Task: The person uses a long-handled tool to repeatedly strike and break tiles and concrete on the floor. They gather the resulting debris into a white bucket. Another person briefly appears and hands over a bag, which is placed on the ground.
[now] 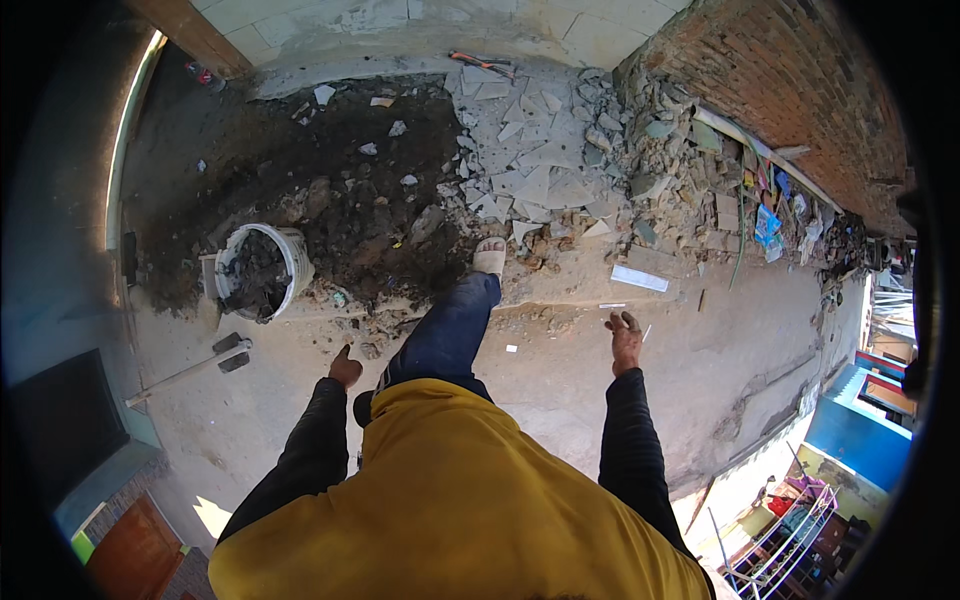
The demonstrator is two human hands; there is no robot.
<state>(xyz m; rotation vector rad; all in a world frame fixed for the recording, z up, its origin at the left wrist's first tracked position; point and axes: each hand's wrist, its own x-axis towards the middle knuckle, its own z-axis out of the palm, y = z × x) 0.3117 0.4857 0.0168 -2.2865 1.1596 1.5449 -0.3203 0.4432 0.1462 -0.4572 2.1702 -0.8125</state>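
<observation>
My left hand [346,368] hangs at my left side with a finger or thumb stretched out. It appears to hold nothing, though its other fingers are partly hidden. To its left a long-handled hammer [234,362] with a dark head lies on the ground. Beyond that stands a white bucket [299,262], filled with dark soil and lumps. Out to my right, my right hand [626,343] is in the air, fingers apart and nothing in them. A flat white strip [640,278] lies on the ground past it.
My sandalled foot [490,256] is at the edge of dark dug soil [350,215]. Broken tiles [540,185] and a rubble heap [665,150] lie ahead and right, by a brick wall [800,90]. An orange-handled tool [480,64] rests by the far wall.
</observation>
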